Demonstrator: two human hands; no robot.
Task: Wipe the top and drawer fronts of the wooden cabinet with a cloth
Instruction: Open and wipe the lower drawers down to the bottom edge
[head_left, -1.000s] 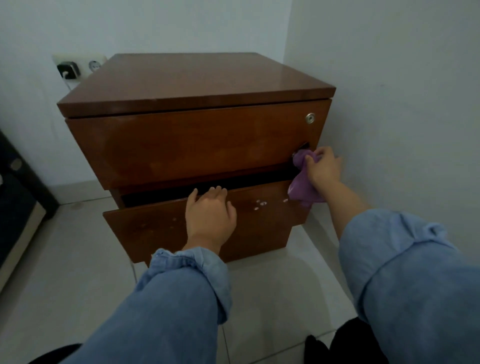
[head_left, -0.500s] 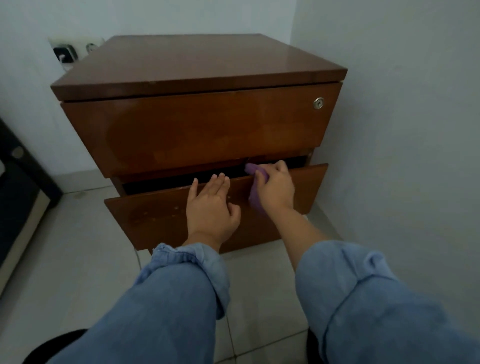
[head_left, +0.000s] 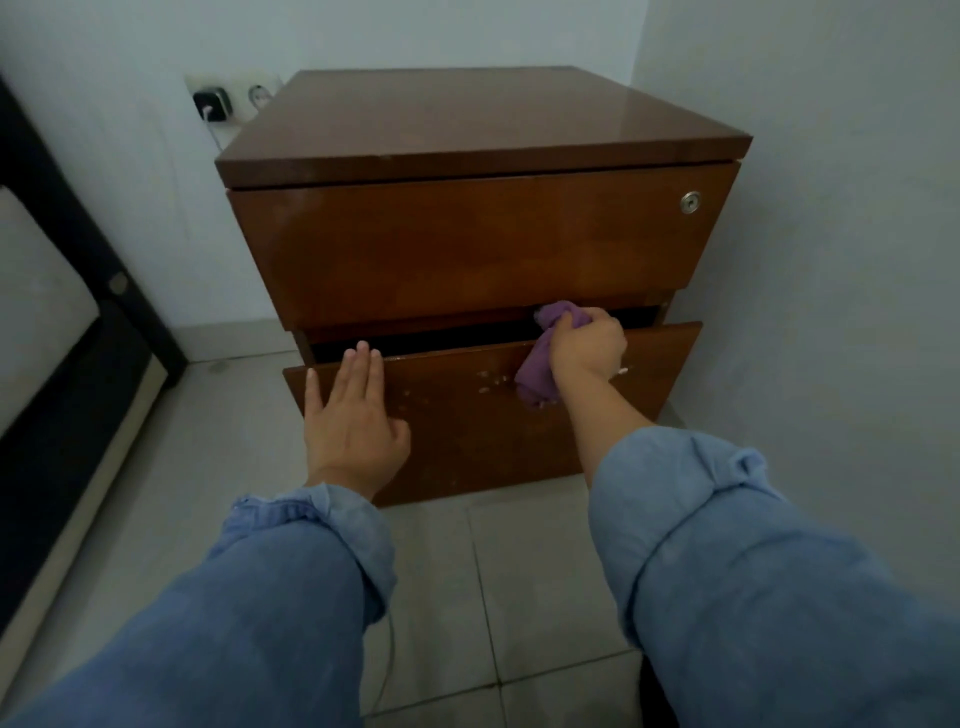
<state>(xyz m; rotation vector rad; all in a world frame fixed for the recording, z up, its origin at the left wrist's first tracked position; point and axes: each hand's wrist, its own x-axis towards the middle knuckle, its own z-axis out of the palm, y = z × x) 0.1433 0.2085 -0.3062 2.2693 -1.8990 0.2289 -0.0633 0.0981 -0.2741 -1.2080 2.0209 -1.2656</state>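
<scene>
From the head camera, the wooden cabinet (head_left: 483, 208) stands on a pale tiled floor (head_left: 519, 597) in the corner of a room, its right side close to the right wall and its back near the far wall. It has two drawers. The upper drawer (head_left: 467, 244) is shut, with a small round metal lock (head_left: 690, 202) at its far right corner. The lower drawer (head_left: 467, 426) is pulled out a little, leaving a dark slot along its top edge; what lies inside cannot be made out. Its front is a glossy red-brown with a scatter of pale specks (head_left: 491, 382) near the middle.

The right hand (head_left: 587, 345) is closed in a fist around a purple cloth (head_left: 540, 364), which is bunched up. The cloth's upper end pokes into the slot at the drawer's top edge, right of centre, and its lower end hangs down against the drawer front just beside the specks. The left hand (head_left: 353, 421) is open and holds nothing; it lies flat against the left part of the lower drawer front, fingers together and reaching up to the top edge. Both forearms wear rolled blue denim sleeves.

The cabinet top is a smooth, shiny brown surface. On the far wall to the left, a wall socket (head_left: 234, 98) carries a black plug (head_left: 212, 104). A dark-framed piece of furniture (head_left: 78, 291) runs along the left edge.
</scene>
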